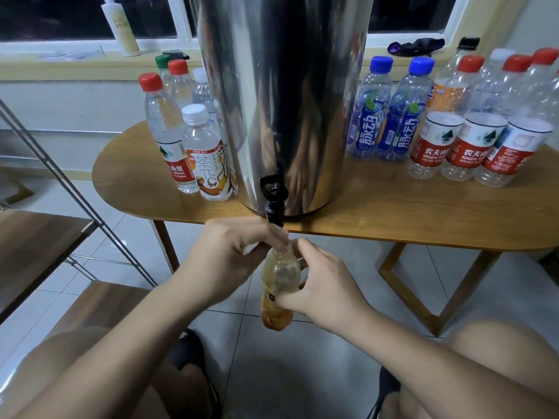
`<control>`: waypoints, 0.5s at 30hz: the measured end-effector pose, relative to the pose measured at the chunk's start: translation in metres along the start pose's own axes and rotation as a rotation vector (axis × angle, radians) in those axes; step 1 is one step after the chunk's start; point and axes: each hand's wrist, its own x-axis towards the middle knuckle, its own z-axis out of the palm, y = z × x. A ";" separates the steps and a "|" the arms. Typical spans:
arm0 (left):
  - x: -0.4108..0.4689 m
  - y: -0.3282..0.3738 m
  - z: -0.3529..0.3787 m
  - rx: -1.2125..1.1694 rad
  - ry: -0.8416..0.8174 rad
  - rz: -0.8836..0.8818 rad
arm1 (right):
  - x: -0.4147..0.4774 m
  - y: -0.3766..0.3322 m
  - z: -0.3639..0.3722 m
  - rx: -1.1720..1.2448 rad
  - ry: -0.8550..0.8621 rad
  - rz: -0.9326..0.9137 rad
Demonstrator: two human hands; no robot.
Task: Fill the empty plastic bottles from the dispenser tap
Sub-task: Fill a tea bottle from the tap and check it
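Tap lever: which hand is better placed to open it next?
Left, probably. The left hand is at the neck of the bottle, just under the tap lever. The right hand grips the bottle lower down, supporting it, so it is best left there.

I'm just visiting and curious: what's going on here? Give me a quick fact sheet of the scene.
activity: filling a bottle held at the tap
dispenser: steel dispenser on a wooden table, tap overhanging the edge
left hand: fingers curled at the bottle's neck, just under the tap
right hand: grips the bottle's body
left of dispenser: capped bottles
right of dispenser: blue-labelled bottles and red-labelled bottles, all capped
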 end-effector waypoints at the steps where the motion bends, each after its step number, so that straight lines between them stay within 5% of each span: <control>1: 0.000 0.001 -0.004 -0.044 0.024 -0.015 | 0.000 0.000 -0.002 -0.007 0.005 -0.011; 15: -0.016 -0.014 -0.013 -0.043 -0.061 -0.261 | -0.007 0.010 -0.011 -0.090 -0.043 -0.084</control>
